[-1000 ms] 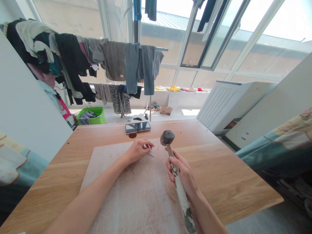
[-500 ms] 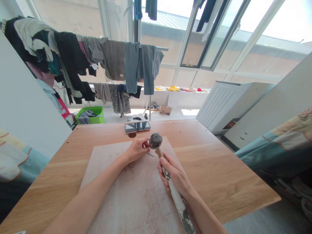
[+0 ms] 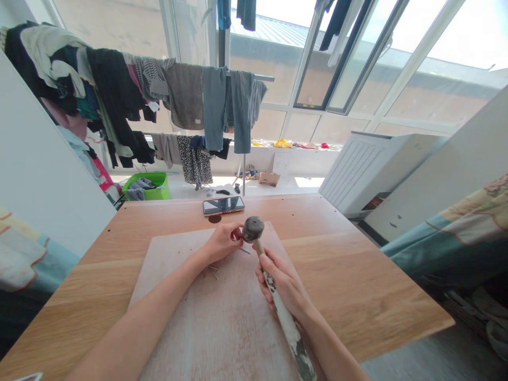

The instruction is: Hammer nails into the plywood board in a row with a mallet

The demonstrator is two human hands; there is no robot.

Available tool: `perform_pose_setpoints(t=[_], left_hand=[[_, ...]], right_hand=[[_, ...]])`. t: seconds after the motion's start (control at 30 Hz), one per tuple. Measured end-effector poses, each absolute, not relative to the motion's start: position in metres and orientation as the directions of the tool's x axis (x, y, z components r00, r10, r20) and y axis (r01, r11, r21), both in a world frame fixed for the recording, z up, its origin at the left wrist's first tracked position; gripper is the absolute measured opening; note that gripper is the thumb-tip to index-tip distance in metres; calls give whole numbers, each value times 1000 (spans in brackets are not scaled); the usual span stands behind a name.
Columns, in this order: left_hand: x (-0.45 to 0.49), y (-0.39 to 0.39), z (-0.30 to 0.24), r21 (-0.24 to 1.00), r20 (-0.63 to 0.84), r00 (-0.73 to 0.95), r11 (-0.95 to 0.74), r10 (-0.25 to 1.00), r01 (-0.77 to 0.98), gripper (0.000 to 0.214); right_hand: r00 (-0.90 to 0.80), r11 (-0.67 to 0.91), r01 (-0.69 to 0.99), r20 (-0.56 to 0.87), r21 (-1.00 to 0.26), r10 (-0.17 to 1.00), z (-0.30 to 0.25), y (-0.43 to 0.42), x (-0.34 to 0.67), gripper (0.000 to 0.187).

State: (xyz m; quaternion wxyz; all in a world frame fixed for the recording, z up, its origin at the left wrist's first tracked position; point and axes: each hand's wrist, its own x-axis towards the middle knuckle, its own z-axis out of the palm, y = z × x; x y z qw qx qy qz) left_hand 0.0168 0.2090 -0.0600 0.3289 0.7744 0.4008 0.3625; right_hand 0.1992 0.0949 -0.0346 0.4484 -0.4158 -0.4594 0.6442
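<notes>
My right hand [image 3: 281, 280] is wrapped round the handle of a hammer [image 3: 254, 229], a dark round head on a worn handle with peeling white paint. The head hangs over the far part of a whitish wooden board [image 3: 222, 328], right beside the fingertips of my left hand [image 3: 225, 241]. That hand rests at the board with thumb and fingers pinched together; what they hold is hidden by the fingers and the hammer head. A thin nail [image 3: 245, 251] shows just below them. Several more nails [image 3: 214, 272] lie on the board near my left wrist.
The board lies on a wood-grain table [image 3: 349, 275]. A phone [image 3: 223, 206] rests near the far edge, by a dark round hole [image 3: 215, 218]. Past the table stand a laundry rack with clothes [image 3: 184, 98], a green basket [image 3: 161, 188] and a white ribbed panel [image 3: 349, 166].
The view has shifted very slightly. Both hands and the hammer keep almost the same place and grip.
</notes>
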Motion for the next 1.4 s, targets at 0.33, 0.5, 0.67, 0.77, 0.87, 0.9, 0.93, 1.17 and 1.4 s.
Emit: perform_pose_setpoints(t=[0.33,0.5,0.67,0.77,0.87,0.9,0.93,1.17,1.4], left_hand=[[17,208,-59,809,288,417,-452,862,376,9],[16,209,-63,793,289,444,-472,848,386,10],[14,210,-61,798,256,456,-452,852,397,25],[8,208,-55,776,207,424,-412,882,478,38],[3,204,-48,746,129,465,-395,876,536,34],[2,203,-47,734,109,491,-403,864,546,30],[2,203,-46,726,93,512,-410,854,552,26],[3,204,-45,754,36,522,-367,852,546,9],[-5,202,-38,726,0,530,-365,848,583,20]], right_hand=[[-228,-148,-167,-107,-975,968,-35,97,197,33],[-237,-155,-194,-107,-969,966,-37,99,201,33],[-168,-135,-260,-93,-956,981,-39,99,204,38],[-124,-116,-291,-82,-950,989,-39,99,207,40],[-104,-102,-311,-72,-945,992,-39,100,208,39],[-102,-100,-315,-71,-944,992,-40,100,208,39],[-102,-100,-319,-71,-943,992,-40,100,209,39],[-106,-112,-327,-81,-938,991,-41,100,209,44],[-76,-108,-321,-88,-941,993,-38,99,209,41]])
